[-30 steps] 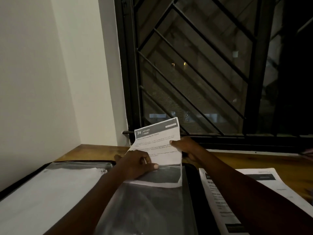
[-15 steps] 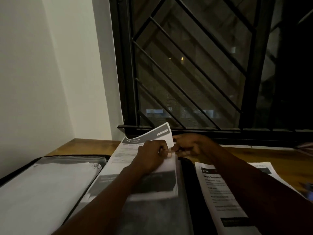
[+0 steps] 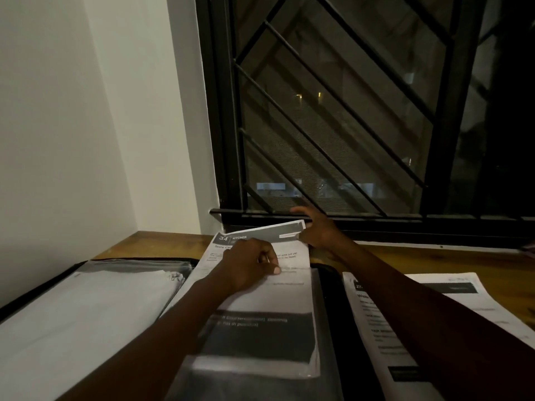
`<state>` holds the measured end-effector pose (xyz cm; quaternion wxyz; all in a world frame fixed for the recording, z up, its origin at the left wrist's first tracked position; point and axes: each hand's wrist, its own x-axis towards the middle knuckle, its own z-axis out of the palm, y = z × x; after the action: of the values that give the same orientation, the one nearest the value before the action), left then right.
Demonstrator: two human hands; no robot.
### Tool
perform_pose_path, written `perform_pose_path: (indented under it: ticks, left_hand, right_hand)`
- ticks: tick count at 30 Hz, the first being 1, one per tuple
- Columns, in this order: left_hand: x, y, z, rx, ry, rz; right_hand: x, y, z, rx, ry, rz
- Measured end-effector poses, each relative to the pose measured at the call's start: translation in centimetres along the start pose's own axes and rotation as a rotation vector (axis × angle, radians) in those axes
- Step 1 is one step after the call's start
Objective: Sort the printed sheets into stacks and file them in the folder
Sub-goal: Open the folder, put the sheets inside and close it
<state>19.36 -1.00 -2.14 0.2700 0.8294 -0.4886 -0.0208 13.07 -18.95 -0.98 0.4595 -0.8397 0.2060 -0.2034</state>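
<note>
- The step in hand is filing: a printed sheet headed "34 KITCHEN" [image 3: 278, 296] is going into a clear sleeve [image 3: 249, 386] on the right-hand leaf of the open black folder [image 3: 330, 314]
- The sheet sits lengthwise in the sleeve, its lower part under the plastic, while its header end sticks out towards the window and lifts off the table [image 3: 434, 259]
- The left hand [image 3: 249, 264] rests on the middle of the sheet with its fingers curled, and its thumb tip is down at what looks like the sleeve's open edge; I judge that it pinches that edge to hold the mouth apart, though the dim light leaves this unsure
- The right hand [image 3: 318, 233] pinches the far right corner of the header end between thumb and fingers, with one finger raised above the paper
- The left leaf of the folder already carries filed pages [image 3: 86, 308] under plastic
- A stack of printed sheets [image 3: 385, 322] lies on the table just right of the folder, partly under the right forearm, so sorting and filing look well short of done
- The next move calls for an even push along the sleeve's length, with the mouth kept open and the sheet square, until the header clears the edge
- The raised end could buckle or catch on the plastic if pushed from one corner only
</note>
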Motion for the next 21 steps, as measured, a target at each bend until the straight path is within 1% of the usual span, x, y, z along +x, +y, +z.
perform_pose_path:
  ticks: [1, 4, 6, 7, 8, 9, 11, 12, 14, 16, 19, 21]
  left_hand:
    - [0.1, 0.0, 0.0, -0.014, 0.005, -0.006]
    - [0.3, 0.5, 0.1, -0.059, 0.056, -0.003]
    - [0.2, 1.0, 0.1, -0.036, 0.075, 0.027]
    - [0.1, 1.2, 0.1, -0.015, 0.089, 0.043]
    - [0.1, 1.2, 0.2, 0.006, 0.109, 0.061]
    - [-0.1, 1.2, 0.4, 0.025, 0.131, 0.073]
    - [-0.2, 1.1, 0.6, 0.056, 0.159, 0.075]
    - [-0.4, 1.2, 0.6, 0.054, 0.155, 0.062]
    - [-0.6, 1.3, 0.5, 0.048, 0.123, 0.024]
    - [-0.6, 1.4, 0.5, 0.051, 0.109, 0.016]
    - [-0.5, 1.1, 0.5, 0.019, 0.104, 0.016]
    - [-0.6, 0.9, 0.9, 0.039, 0.117, 0.01]
  right_hand:
    - [-0.3, -0.3, -0.3, 0.028, -0.098, 0.049]
    - [-1.9, -1.4, -2.0, 0.096, -0.463, 0.224]
    - [-2.9, -2.1, -2.8, 0.084, -0.6, 0.307]
    - [-3.1, -2.3, -2.8, 0.038, -0.612, 0.304]
    - [-3.2, -2.4, -2.6, -0.036, -0.59, 0.26]
    - [-3.1, -2.4, -2.3, -0.111, -0.53, 0.179]
    - [-3.0, -2.0, -1.4, -0.179, -0.355, -0.009]
    - [-3.0, -1.8, -1.1, -0.187, -0.279, -0.072]
    - [-3.3, -1.2, -0.7, -0.207, -0.198, -0.121]
    - [-3.4, -0.8, -0.5, -0.241, -0.196, -0.118]
    - [-3.9, -0.8, -0.7, -0.248, -0.275, -0.073]
    - [-4.3, -1.1, -0.9, -0.303, -0.32, -0.05]
